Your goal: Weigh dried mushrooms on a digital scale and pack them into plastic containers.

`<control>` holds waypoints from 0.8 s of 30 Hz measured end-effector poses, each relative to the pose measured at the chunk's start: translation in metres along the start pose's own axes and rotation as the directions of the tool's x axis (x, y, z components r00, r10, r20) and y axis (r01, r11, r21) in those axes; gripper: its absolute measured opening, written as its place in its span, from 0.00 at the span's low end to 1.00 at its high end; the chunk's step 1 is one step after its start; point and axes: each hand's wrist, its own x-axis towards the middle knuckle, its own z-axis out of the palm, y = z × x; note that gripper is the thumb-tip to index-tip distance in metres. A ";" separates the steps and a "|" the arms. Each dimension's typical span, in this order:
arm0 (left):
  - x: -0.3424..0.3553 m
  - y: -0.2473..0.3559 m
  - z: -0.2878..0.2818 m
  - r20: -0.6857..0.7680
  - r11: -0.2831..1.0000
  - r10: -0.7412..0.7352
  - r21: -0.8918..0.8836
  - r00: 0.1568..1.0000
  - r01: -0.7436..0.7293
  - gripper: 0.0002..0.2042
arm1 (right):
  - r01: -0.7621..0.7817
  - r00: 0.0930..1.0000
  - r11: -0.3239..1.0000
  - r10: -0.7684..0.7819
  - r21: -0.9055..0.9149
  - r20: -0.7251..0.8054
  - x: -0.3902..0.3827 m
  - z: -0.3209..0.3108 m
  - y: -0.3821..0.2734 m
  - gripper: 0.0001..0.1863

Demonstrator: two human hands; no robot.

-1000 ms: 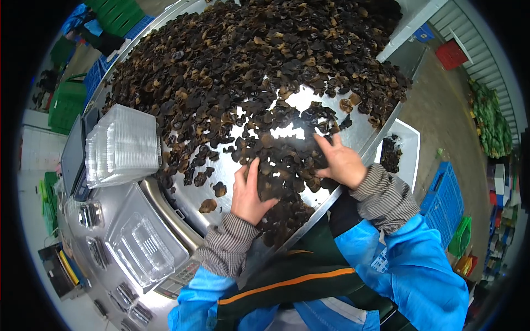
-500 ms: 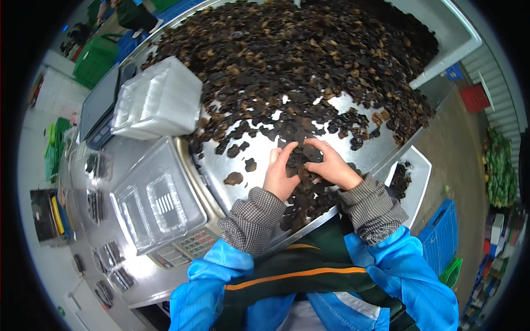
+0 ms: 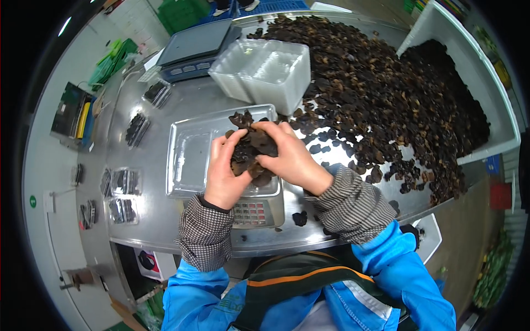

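Observation:
A clump of dark wood ear mushrooms (image 3: pixel 252 150) is gripped between my two hands, over the right part of a clear plastic tray (image 3: pixel 186 148). My left hand (image 3: pixel 223 174) closes on the clump from the left, with fingers curved around it. From the other side my right hand (image 3: pixel 295 160) presses it, thumb in front and fingers behind. The tray rests on a weighing scale (image 3: pixel 265 212) whose keypad shows below my hands. Whether any mushrooms lie in the tray under the clump is hidden.
Nested clear trays (image 3: pixel 276 71) stand behind the scale, beside a second, dark-topped scale (image 3: pixel 196 44). A large mushroom pile (image 3: pixel 381 99) spreads to the right, by a white bin (image 3: pixel 486 66). Several filled packs (image 3: pixel 126 181) sit on the steel table (image 3: pixel 160 218) at left.
Both hands have gone from the mushrooms at the table's front edge leftward to above the tray, carrying a clump. The view has turned left.

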 end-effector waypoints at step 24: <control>-0.084 -0.090 -0.075 -0.304 0.782 -0.556 -0.507 0.773 0.363 0.20 | -0.497 0.859 0.698 0.478 0.516 0.183 -0.051 -0.070 0.019 0.15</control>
